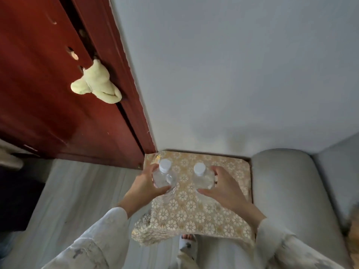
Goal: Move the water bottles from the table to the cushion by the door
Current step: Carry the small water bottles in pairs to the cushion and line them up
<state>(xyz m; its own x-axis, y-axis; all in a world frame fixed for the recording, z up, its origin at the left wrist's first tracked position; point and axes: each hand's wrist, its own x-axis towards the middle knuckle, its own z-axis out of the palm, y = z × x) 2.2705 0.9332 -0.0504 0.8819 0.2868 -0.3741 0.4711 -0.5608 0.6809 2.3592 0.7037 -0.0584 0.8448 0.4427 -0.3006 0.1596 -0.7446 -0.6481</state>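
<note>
I look straight down at a gold cushion [194,208] with a white flower pattern, lying on the floor beside a dark red door [48,98]. My left hand [144,184] grips a clear water bottle [164,176] with a white cap, upright over the cushion's far left part. My right hand [221,186] grips a second clear bottle [203,178] with a white cap, upright near the cushion's middle. The two bottles stand side by side, a small gap apart. Whether their bases touch the cushion I cannot tell.
A pale grey sofa arm [291,191] borders the cushion on the right. A yellow-green cloth [97,84] hangs from the door. The white wall [233,74] rises behind the cushion. A slippered foot [187,245] stands at the cushion's near edge on the light wood floor [77,191].
</note>
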